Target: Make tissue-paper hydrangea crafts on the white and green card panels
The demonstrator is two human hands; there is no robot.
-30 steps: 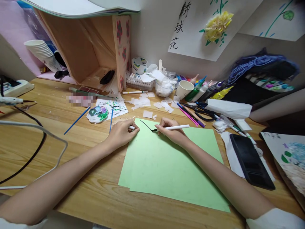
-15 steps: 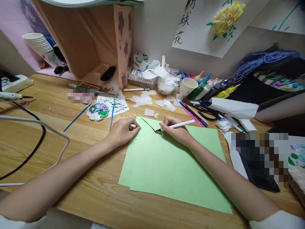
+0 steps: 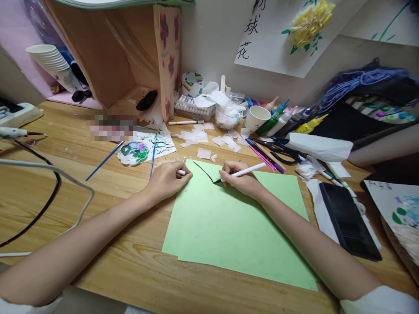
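Green paper point(image 3: 242, 231), at least two overlapping sheets, lies on the wooden table. My right hand point(image 3: 240, 176) grips a white pen point(image 3: 250, 169) with a black tip, which rests on the paper at the lower end of a thin dark curved line point(image 3: 203, 171). Beside the paper's upper left edge is my left hand point(image 3: 170, 178), its fingers closed round a small white thing point(image 3: 181, 172), perhaps a pen cap, with the fingertips at the paper's edge.
Blue brushes point(image 3: 104, 161) and a paint palette point(image 3: 133, 152) lie at the left. Behind the paper are white scraps point(image 3: 204, 153), a paper cup point(image 3: 257, 117) and paint bottles point(image 3: 276, 118). Scissors point(image 3: 284, 152) and a black phone point(image 3: 350, 220) lie at the right, cables point(image 3: 54, 196) at the left.
The pen tip has moved very slightly at the end of the dark line, which now curves a little there. The whole view has shifted slightly. Both hands keep their hold.
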